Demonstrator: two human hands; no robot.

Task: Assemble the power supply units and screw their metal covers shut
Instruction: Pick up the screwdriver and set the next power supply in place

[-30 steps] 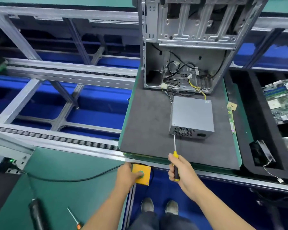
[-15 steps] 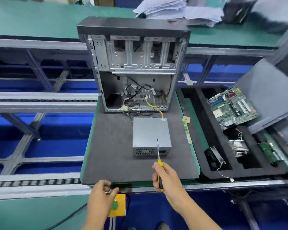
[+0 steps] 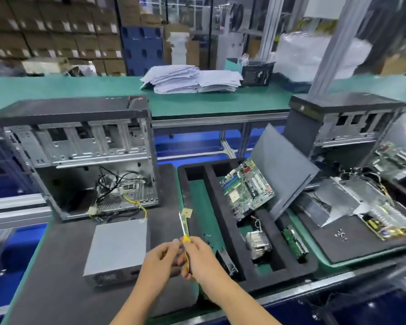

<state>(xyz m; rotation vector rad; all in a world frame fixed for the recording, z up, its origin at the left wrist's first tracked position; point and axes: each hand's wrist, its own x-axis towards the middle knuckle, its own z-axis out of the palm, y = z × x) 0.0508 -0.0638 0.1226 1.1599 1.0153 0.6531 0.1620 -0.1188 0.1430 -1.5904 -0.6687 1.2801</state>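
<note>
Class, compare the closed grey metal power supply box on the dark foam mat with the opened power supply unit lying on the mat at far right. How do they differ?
The closed grey metal power supply box has its cover on, hiding the inside; the opened power supply unit shows a yellow circuit board, its bent metal cover raised. The closed box sits in front of the empty computer case, near both hands; the opened one lies far to the right. Both rest on dark mats.

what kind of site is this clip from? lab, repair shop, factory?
Most likely a factory line for desktop PCs. Open computer cases stand on pallets along a roller conveyor, a foam tray holds a motherboard, and stacked cartons fill the background.
</note>
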